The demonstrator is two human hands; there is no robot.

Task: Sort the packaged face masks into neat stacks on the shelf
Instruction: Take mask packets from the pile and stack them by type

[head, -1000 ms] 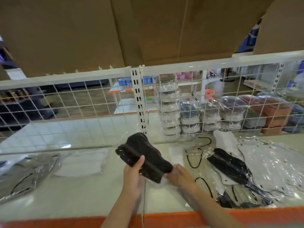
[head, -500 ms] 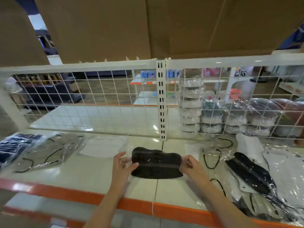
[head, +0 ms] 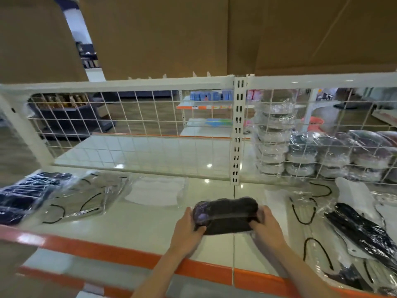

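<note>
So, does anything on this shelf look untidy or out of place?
Yes. On the right, the packs of black masks lie tilted and overlapping in a loose heap, ear loops trailing over the shelf. Both hands hold a dark pack, not yet stacked.

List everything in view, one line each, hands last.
black pack: 1, black masks in clear wrap, shelf centre, held at both ends
white pack: 1, white, flat on shelf left of centre
grey packs: overlapping, count unclear, grey with black loops, shelf left
dark packs: pile, dark, far left
loose packs: pile, black and white, count unclear, shelf right
mesh: 1, white wire, behind shelf
wrapped stacks: several, grey and dark, behind mesh, right
shelf: 1, white with orange front edge
left hand: grips pack's left end
right hand: grips pack's right end
</note>
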